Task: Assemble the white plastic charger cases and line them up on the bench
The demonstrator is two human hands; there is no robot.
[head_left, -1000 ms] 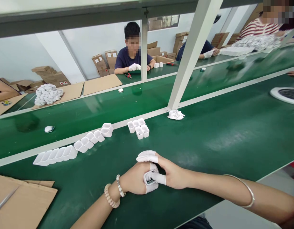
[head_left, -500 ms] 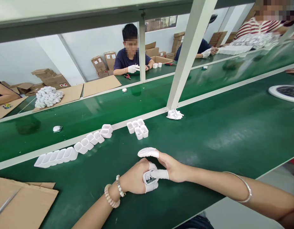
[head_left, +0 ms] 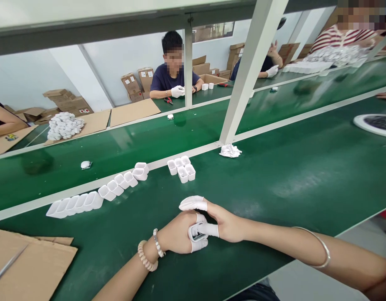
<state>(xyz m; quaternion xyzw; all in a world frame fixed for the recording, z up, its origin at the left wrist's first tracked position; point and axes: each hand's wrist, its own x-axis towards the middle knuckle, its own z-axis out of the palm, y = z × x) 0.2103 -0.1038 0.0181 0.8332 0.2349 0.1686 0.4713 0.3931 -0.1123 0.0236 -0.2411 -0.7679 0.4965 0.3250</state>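
Observation:
My left hand [head_left: 179, 232], with white finger cots on its fingertips, is closed around a small white plastic case [head_left: 198, 238]. The case's open end faces up toward me, and something dark shows inside it. My right hand [head_left: 224, 218] comes in from the right, its thumb in a white cot pressed into that opening. Its other fingers, also in cots, stretch out above my left hand without gripping anything. Beyond my hands stands a cluster of similar white cases [head_left: 183, 169], open ends up. A longer row of white cases [head_left: 86, 201] runs off to the left.
A crumpled white bundle [head_left: 230, 151] lies by the post [head_left: 243, 75]. Cardboard [head_left: 26, 263] with a metal strip covers the table's left front. Small white parts ride on the green conveyor [head_left: 130, 136]. Co-workers sit across it, one in a dark shirt [head_left: 160, 81]. A round white-rimmed object [head_left: 357, 120] lies right.
The small white parts on the conveyor have shifted to the right. My right fingers have moved slightly left and down, its thumb still in the case. A far co-worker's hand has risen.

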